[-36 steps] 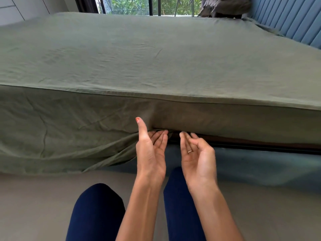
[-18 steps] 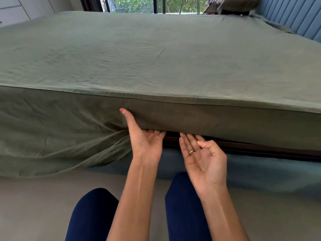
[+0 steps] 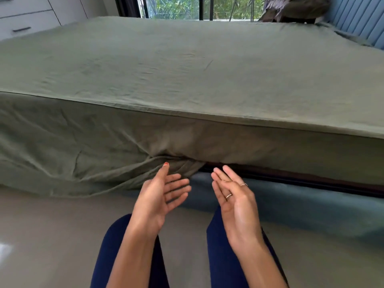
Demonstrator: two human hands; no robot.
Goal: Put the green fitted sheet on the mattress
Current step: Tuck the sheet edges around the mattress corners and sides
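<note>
The mattress (image 3: 291,154) fills most of your view, and the green fitted sheet (image 3: 166,65) already lies spread over its whole top, lightly wrinkled, and falls down the near side. On the right half of that side the sheet ends along the mattress's lower edge, with a dark strip of the bed base (image 3: 311,177) showing beneath it. On the left half the sheet hangs loose and creased, reaching down to the floor (image 3: 52,225), and it bunches into folds just in front of your hands.

Below the dark strip runs the blue padded bed frame (image 3: 311,206), and a blue ribbed headboard (image 3: 357,19) stands at the far right. A window (image 3: 187,7) with greenery behind it sits past the far edge, a white drawer unit (image 3: 25,17) is at the far left, and a dark bundle of fabric (image 3: 295,8) rests at the far right corner.

Your legs in dark blue (image 3: 224,256) are at the bottom of the view. Your left hand (image 3: 160,200) is palm up, its grip apart, fingers straight, thumb tip close to the bunched fold; whether it touches, you cannot tell. Your right hand (image 3: 234,200), wearing rings, is also palm up with grip apart, holding nothing.
</note>
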